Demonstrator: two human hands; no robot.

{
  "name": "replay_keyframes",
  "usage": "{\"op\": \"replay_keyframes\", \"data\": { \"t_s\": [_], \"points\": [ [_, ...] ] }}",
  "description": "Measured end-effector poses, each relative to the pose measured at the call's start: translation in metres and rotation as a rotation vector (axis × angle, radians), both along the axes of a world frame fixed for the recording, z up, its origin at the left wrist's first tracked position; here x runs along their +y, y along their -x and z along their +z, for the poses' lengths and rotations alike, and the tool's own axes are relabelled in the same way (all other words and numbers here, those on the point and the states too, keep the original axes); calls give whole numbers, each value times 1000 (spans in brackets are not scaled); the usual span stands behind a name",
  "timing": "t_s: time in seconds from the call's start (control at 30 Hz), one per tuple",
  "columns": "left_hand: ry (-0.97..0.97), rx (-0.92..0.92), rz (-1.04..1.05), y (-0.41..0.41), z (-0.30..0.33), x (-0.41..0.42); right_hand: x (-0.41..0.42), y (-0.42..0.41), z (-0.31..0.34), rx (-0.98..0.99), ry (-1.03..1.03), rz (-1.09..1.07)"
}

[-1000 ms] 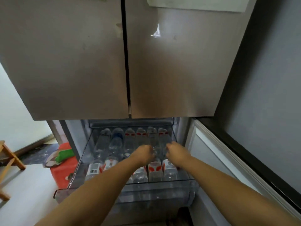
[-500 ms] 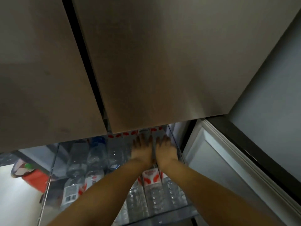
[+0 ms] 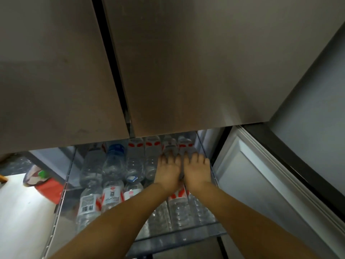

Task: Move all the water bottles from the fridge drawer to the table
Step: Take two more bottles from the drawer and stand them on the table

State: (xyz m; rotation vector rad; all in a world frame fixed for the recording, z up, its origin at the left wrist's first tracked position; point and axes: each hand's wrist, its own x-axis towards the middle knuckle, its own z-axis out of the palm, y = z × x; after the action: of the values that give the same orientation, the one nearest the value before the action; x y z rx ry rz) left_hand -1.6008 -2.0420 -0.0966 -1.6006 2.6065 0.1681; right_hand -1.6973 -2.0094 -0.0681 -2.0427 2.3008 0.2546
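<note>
Head view: a person is leaning over an open fridge drawer (image 3: 179, 238), both bare arms reaching toward its back right corner.
Left hand: the left hand (image 3: 168, 171) is lying palm-down on a water bottle in the back row (image 3: 169, 146); its fingers are reaching forward over the bottle, and whether they are curling round it cannot be told from here.
Right hand: the right hand (image 3: 197, 171) is lying the same way on the neighbouring bottle (image 3: 185, 145), just beside the drawer's right wall; its grasp is equally unclear.
Why both hands: working two adjacent bottles at once is probably meant to halve the trips to the table.
Water bottles: the clear bottles (image 3: 113, 165) are lying on their sides in two rows, packed flank to flank so they are not rolling; all of them are sitting in the drawer.
Upper doors: the closed fridge doors (image 3: 186, 62) are overhanging the back row, likely forcing this low, forward reach.
Table: not in view.
Floor at left: a red object (image 3: 49, 189) is sitting beside the drawer.
</note>
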Motion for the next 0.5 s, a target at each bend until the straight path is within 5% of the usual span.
{"op": "replay_keyframes", "data": {
  "t_s": [0.5],
  "points": [
    [-23,-106,-163,-34,40,76,67,-8,25,-12,-108,-43]
  ]
}}
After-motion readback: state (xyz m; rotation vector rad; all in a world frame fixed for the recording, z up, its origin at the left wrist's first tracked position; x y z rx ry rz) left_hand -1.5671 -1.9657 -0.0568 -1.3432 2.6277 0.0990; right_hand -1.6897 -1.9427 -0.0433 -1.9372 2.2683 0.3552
